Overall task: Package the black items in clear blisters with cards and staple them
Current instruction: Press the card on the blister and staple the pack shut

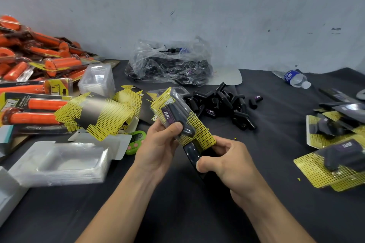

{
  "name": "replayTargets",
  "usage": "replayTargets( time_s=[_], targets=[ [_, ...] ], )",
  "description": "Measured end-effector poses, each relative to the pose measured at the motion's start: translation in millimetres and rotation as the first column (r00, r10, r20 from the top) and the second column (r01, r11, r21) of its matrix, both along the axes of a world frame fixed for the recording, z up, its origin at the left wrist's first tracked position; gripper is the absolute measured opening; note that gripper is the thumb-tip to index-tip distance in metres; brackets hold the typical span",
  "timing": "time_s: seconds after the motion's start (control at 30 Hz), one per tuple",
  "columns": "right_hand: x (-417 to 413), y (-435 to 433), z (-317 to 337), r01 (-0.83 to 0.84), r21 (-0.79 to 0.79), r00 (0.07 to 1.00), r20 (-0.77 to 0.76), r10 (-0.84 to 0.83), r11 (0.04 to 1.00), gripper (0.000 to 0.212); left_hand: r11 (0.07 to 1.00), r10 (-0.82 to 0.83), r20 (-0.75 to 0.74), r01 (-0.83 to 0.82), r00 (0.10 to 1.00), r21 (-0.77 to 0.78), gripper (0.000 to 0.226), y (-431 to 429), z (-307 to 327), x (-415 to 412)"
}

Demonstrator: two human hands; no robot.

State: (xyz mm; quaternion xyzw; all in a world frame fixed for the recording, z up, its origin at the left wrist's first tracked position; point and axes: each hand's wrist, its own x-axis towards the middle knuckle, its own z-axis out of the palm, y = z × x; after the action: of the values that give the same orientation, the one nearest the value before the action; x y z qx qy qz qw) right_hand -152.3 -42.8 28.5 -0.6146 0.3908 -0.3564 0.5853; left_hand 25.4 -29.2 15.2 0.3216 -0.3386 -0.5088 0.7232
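One blister pack [178, 117], carded, is held at frame centre, pinched by the left hand [156, 150]. One black stapler [191, 153] at its lower edge is gripped by the right hand [231, 165], fingers curled.

A blister pack [178, 118], a yellow dotted card under a clear blister with one black item inside, is held tilted above the near tabletop [272, 144], its near end meeting a glossy black stapler [192, 154]. Loose black items [219, 104] lie heaped beyond it. Cards [98, 114] and clear blisters [59, 163] lie to the left, finished packs [335, 165] to the right.
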Motion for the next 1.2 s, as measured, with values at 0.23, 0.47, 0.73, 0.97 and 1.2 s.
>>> replayTargets(
  time_s=[0.23, 0.47, 0.73, 0.97, 1.2],
  targets=[
    [-2.4, -4.1, 2.0, -0.020, 0.093, 0.998, 0.055, 0.015, 0.996, 0.040, 0.999, 0.012, -0.003, -0.012, 1.000, 0.041, 0.037, 1.0, -1.3, -2.1],
    [-23.6, -16.3, 4.1, -0.083, 0.298, 0.993, -0.054, 0.104, 0.951, 0.032, 0.962, 0.207, -0.051, -0.194, 0.977, 0.192, 0.029, -4.4, -3.0, -0.1],
    [-20.6, -12.7, 1.0, 0.459, -0.565, 0.740, -0.184, -0.647, 0.686, 0.027, 0.940, 0.070, -0.025, -0.058, 0.997, 0.336, 0.044, 0.9, 1.2, -5.1],
    [18.2, 28.6, -9.9, 0.337, -0.476, 0.858, -0.201, -0.473, 0.812, 0.035, 0.957, 0.037, -0.099, -0.007, 0.994, 0.291, 0.049, 6.1, 3.4, -3.8],
    [26.4, 18.0, -15.4, 0.199, 0.003, 0.974, -0.113, -0.197, 0.980, 0.013, 0.977, -0.067, -0.023, 0.071, 0.997, 0.203, 0.025, 6.9, 0.6, -4.4]
  ],
)
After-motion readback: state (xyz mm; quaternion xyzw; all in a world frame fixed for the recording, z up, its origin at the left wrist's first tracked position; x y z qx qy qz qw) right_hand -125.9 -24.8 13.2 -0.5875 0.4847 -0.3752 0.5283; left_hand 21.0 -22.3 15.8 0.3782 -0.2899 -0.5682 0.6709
